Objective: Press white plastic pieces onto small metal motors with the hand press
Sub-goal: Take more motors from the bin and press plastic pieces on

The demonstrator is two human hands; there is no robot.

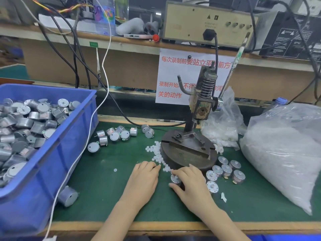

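Two hands are low on the worktop (104,180), near its front edge and just in front of the hand press (203,105). The right hand (191,183) is wrapped round one small motor (174,178), thumb on the near side and fingers over the top, with the flat face up as far as I can see. The left hand (144,176) lies palm down. Its fingertips are at the near end of the scatter of white plastic pieces (155,149) that curls along the left rim of the press base (189,157). Can't tell if it's actually got one pinched, the tips hide that. The hands are close together but not touching.

I'd call this the loading step: grab a piece, seat it on the motor shaft, then over to the press. A few tips, for what they're worth:
- Take just one piece. They're tiny and bunched up, so a second one will tag along easily.
- Keep the motor upright and set the piece square before it goes under the ram, or it'll probably go on crooked.
- The lever (231,73) sticks up at the back right, so one hand needs to come free for it.

Supply is the blue bin (52,153) at the left edge, plus loose motors (114,135) behind the left hand. The cluster of motors (226,169) right of the base is likely the done pile.
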